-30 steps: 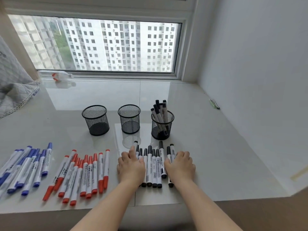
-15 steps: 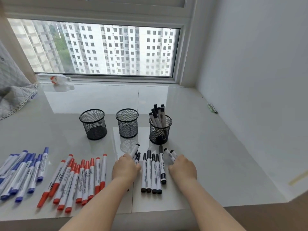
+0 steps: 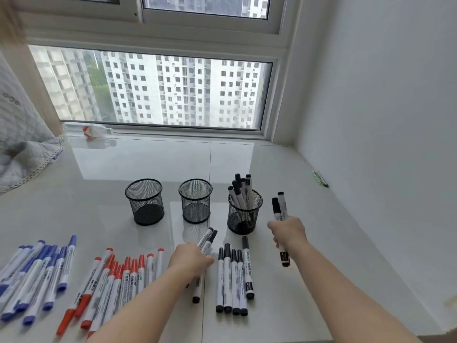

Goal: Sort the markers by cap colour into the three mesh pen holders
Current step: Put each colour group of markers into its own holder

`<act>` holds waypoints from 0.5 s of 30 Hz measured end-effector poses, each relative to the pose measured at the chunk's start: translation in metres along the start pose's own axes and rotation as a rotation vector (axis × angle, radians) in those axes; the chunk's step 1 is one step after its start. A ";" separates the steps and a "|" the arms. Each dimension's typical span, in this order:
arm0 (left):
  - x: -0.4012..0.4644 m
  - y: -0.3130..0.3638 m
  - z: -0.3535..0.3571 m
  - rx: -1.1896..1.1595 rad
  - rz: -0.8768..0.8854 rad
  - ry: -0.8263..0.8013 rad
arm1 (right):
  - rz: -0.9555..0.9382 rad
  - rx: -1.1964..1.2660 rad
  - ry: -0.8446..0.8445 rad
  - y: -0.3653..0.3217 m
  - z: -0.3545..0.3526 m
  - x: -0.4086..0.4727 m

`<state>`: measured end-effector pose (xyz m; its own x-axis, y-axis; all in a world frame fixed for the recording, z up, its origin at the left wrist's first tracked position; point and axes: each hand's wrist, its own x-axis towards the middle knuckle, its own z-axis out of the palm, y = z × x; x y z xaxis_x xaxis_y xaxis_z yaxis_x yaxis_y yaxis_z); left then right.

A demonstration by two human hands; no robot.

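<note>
A wide window (image 3: 153, 92) looks out on tower blocks above the glossy white bench (image 3: 123, 164), with a plain wall (image 3: 383, 95) on the right and a quilted grey cloth (image 3: 22, 149) at the left edge. Three black mesh holders stand in a row near the middle of the bench: the left holder (image 3: 146, 203) and the middle holder (image 3: 195, 201) hold nothing visible, and the right holder (image 3: 244, 214) has several black-capped markers (image 3: 243, 191) standing in it. On the near left lie a fan of blue markers (image 3: 37, 276) and, just beside it, a row of red markers (image 3: 116, 280). Five black markers (image 3: 233, 280) lie side by side on the bench in front of the right holder. The right hand (image 3: 288, 232) is raised just right of that holder, its fingers wrapped round two black markers (image 3: 280, 214) held nearly upright. The left hand (image 3: 189, 259) is low over the bench between the red row and the five black ones, fingers closed round another pair of black markers (image 3: 206, 240) whose caps point toward the middle holder. A plastic bottle (image 3: 86, 131) lies by the window frame, and a small green object (image 3: 320, 179) lies by the wall.
</note>
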<state>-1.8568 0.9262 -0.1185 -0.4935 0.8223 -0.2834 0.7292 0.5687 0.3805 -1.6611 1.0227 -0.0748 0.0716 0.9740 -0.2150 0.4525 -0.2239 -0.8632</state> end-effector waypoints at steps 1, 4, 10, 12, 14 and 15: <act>0.003 0.001 -0.003 -0.017 -0.003 -0.006 | -0.030 0.077 -0.004 -0.015 0.000 0.005; 0.013 0.006 -0.019 -0.172 0.038 0.024 | -0.129 0.348 0.006 -0.054 0.004 0.018; 0.023 0.038 -0.055 -0.567 0.279 0.117 | -0.222 0.578 0.137 -0.085 0.023 0.034; 0.031 0.054 -0.070 -0.670 0.339 0.164 | -0.233 0.634 0.156 -0.087 0.030 0.039; 0.038 0.073 -0.084 -0.800 0.380 0.239 | -0.257 0.648 0.124 -0.087 0.039 0.044; 0.041 0.082 -0.088 -0.887 0.401 0.269 | -0.269 0.638 0.109 -0.085 0.042 0.046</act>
<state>-1.8584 1.0081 -0.0212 -0.4597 0.8706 0.1751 0.3027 -0.0318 0.9525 -1.7341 1.0855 -0.0306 0.1345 0.9890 0.0620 -0.1404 0.0809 -0.9868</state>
